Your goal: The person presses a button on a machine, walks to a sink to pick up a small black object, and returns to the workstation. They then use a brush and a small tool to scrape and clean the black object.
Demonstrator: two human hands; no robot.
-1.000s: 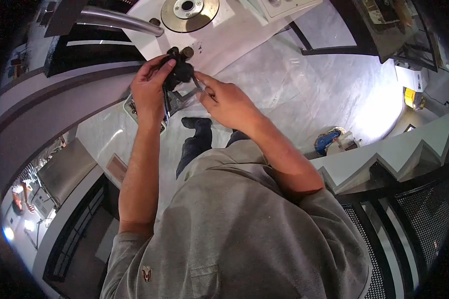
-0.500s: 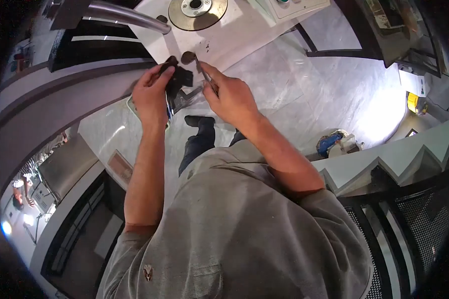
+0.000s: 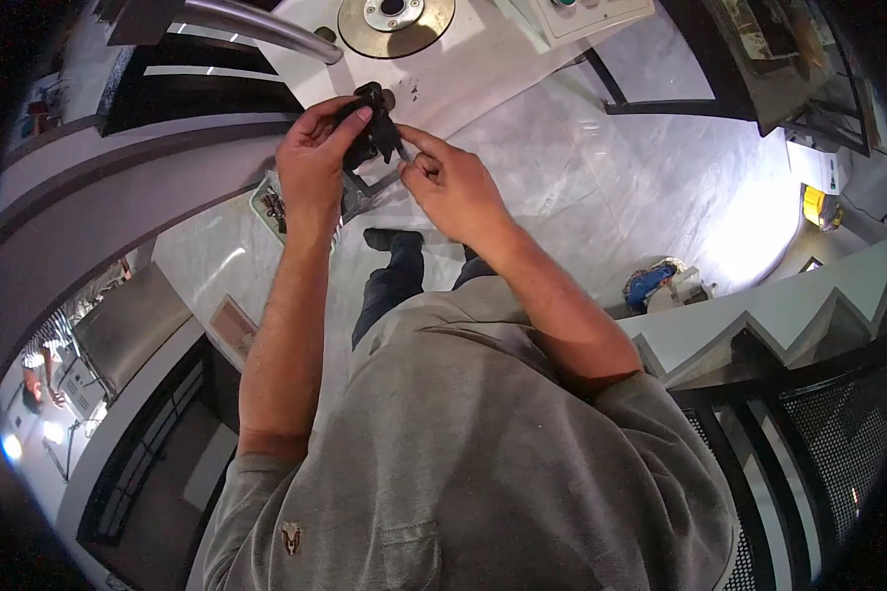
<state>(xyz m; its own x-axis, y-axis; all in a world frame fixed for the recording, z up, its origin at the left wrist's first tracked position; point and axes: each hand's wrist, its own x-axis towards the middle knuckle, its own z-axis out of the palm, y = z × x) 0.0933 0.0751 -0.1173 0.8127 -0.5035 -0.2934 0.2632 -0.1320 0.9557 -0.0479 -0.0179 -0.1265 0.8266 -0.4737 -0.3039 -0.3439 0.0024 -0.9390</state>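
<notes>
left of centre, the left arm reaches up the frame, and the left hand [image 3: 313, 169] is curled tight around a small black lumpy metal part [image 3: 370, 133] in the upper middle. just right of it, the right hand [image 3: 455, 194] pinches a thin grey metal piece [image 3: 401, 150] against that part. above them lies a white machine top [image 3: 463, 69] with a brass-coloured round disc [image 3: 394, 20], and a pale marble floor [image 3: 611, 177] spreads to the right.
</notes>
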